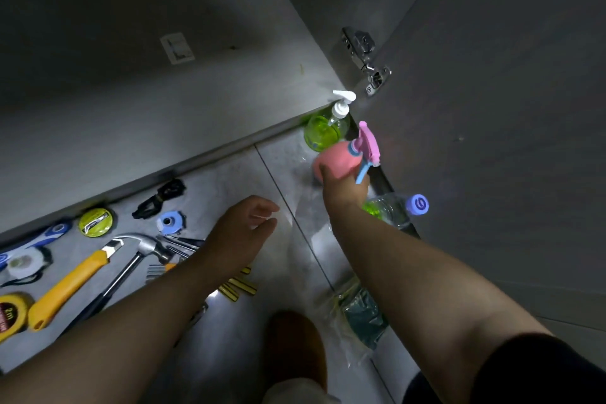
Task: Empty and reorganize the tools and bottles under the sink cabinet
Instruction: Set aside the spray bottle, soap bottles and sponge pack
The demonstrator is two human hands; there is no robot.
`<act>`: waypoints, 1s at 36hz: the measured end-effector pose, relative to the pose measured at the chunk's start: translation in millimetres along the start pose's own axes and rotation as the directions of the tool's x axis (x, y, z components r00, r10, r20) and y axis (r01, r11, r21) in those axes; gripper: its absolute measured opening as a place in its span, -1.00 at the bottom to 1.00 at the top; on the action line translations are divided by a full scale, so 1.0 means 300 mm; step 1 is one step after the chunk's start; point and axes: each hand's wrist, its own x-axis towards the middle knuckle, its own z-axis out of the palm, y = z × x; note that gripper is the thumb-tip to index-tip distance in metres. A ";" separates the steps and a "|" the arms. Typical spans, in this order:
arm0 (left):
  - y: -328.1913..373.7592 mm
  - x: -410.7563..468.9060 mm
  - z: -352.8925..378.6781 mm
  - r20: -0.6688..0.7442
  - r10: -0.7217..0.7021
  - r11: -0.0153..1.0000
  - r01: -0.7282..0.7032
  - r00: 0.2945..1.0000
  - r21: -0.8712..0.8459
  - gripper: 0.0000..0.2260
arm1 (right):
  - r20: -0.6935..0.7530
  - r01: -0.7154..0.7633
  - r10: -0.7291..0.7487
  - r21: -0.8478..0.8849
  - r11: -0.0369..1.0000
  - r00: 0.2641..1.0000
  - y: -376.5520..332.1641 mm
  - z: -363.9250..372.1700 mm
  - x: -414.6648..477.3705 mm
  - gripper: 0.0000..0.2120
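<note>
- We see the right hand (341, 179) wrapped around the pink spray bottle (334, 162) right of centre; the thumb lies on the bottle's left side, the other fingers (364, 180) curl behind it under the blue trigger, and the bottle's pink nozzle head stands above the hand.
- Just above it in the frame, the green pump bottle (323, 131) stands on the floor (229, 321) at the cabinet's corner, touching or nearly touching the pink one; we cannot tell which.
- A clear bottle with a blue cap (398, 208) lies just right of the right wrist.
- Our left hand (244, 228) hovers at centre, fingers loosely spread, holding nothing.
- At lower left, a hammer (137, 252), a yellow utility knife (70, 282) and a tape measure (10, 313) lie on the floor.
</note>
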 end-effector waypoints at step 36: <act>-0.121 -0.045 0.332 0.329 -0.119 0.981 0.060 0.937 0.184 -0.71 | 0.107 -0.215 0.198 0.172 0.961 0.974 0.168 -0.275 -0.091 -0.40</act>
